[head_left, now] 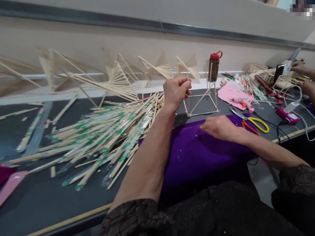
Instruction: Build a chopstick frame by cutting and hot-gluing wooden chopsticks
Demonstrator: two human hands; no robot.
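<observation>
My left hand (175, 91) is pinched round an upright stick at the near left corner of a small wooden stick frame (203, 113). The frame stands on the dark table, with a square base, upright sticks and slanting ones. Low over a purple cloth (187, 147), my right hand (218, 127) is closed, its fingertips together and pointing left; what they hold, if anything, is too small to make out. The cloth lies at the table's front edge and over my lap.
Chopsticks in wrappers (105, 134) are heaped left, with stick models (161, 70) along the wall. On the right are a bottle (214, 67), pink glue gun (243, 103), yellow-and-red-handled scissors (253, 123), purple device (287, 116), cables and another person's hands (301, 69).
</observation>
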